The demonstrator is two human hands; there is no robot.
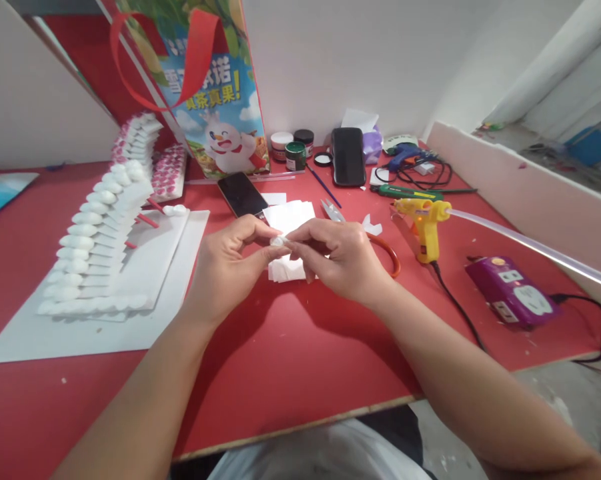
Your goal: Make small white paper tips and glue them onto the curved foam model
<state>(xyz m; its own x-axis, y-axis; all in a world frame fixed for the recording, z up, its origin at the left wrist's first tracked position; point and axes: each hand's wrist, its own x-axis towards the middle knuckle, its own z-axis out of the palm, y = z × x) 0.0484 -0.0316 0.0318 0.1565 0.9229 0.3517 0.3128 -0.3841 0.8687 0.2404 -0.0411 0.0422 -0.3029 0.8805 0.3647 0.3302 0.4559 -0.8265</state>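
Both hands meet over the middle of the red table (280, 347). A small white wad (279, 241), perhaps cotton or paper, is pinched between the thumb and forefinger of my left hand (233, 263). My right hand (337, 257) pinches the same wad from the other side, its fingertips touching the left ones. Beneath and behind the fingers lie white paper pieces (289, 213), partly covered by the hands. To the left, a curved row of white puffy-tipped pieces (83, 230) stands on a white board (20, 340).
A yellow glue gun (425, 227) and a purple power socket (513, 293) lie right, with cords. Scissors (332, 210), a phone (243, 195), a black device (349, 157) and paint jars (295, 156) sit behind. A tall printed bag (215, 87) stands at the back left.
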